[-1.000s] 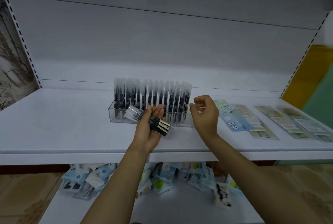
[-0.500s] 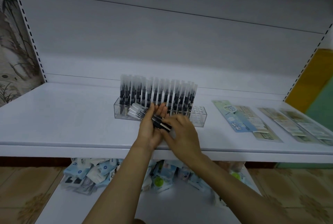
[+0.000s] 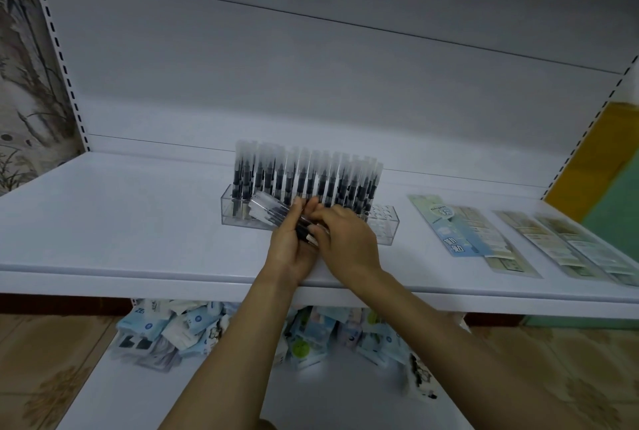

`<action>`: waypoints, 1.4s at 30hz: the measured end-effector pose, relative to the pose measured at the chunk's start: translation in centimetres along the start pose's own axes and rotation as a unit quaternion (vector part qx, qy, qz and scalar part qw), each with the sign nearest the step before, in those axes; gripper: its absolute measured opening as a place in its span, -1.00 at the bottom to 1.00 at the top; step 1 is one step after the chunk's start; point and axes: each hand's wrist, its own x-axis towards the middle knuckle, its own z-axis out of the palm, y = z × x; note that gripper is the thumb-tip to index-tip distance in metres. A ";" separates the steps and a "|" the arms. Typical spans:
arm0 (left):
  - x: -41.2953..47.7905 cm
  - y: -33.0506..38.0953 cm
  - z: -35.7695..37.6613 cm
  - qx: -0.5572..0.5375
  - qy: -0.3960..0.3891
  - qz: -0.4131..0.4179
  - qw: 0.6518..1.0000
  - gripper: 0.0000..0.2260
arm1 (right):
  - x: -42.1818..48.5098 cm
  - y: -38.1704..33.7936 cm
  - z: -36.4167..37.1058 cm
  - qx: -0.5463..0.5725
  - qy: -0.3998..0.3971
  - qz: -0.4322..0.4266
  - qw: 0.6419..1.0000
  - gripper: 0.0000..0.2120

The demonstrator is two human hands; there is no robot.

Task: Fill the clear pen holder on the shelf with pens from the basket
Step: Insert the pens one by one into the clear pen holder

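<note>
- The letters "ZE" are showing on a pale blue packet lying on the lower shelf; the rest is running out of sight.
- White characters are showing on the blue card; they are blurring past reading.

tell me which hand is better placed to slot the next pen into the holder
Right. The left hand grips the pen bundle; the right hand pinches at it, and the holder has empty holes at its right end.
</note>
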 end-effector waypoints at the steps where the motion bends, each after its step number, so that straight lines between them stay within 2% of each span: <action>1: 0.1 -0.1 -0.1 0.004 0.003 0.005 1.000 -0.77 | 0.1 0.0 -0.1 -0.003 -0.008 0.002 1.000 -0.76; 9: 0.6 -0.3 -0.5 0.018 0.013 0.035 0.999 -0.63 | 0.7 -0.4 -0.1 -0.016 0.011 -0.005 1.000 -0.77; 13: 0.7 -0.4 -0.8 0.041 0.004 0.022 0.999 -0.50 | 0.3 -0.1 0.3 0.013 0.044 0.001 0.999 -0.72; 17: 0.7 -0.3 -0.8 0.054 0.002 0.016 0.998 -0.47 | 0.2 0.2 0.4 0.032 0.049 0.019 0.998 -0.74; 22: 0.8 -0.4 -0.9 0.059 0.010 0.014 0.998 -0.61 | 0.4 0.6 0.5 0.071 0.037 0.042 0.996 -0.79; 26: 0.6 -0.3 -0.8 0.053 0.006 0.017 0.998 -0.62 | 0.3 0.7 0.4 0.090 0.033 0.058 0.994 -0.80; 30: 0.1 -0.3 -0.1 0.023 -0.011 0.026 0.999 -0.67 | 0.2 0.6 -0.4 0.154 0.051 0.093 0.982 -0.84; 33: 0.0 -0.2 0.2 0.004 0.012 0.030 0.999 -0.74 | 0.0 1.2 -1.0 0.188 0.060 0.118 0.973 -0.84; 42: -0.2 -0.1 0.6 0.019 0.043 0.026 0.999 -0.80 | -0.6 3.9 -2.3 0.208 0.109 0.131 0.963 -0.84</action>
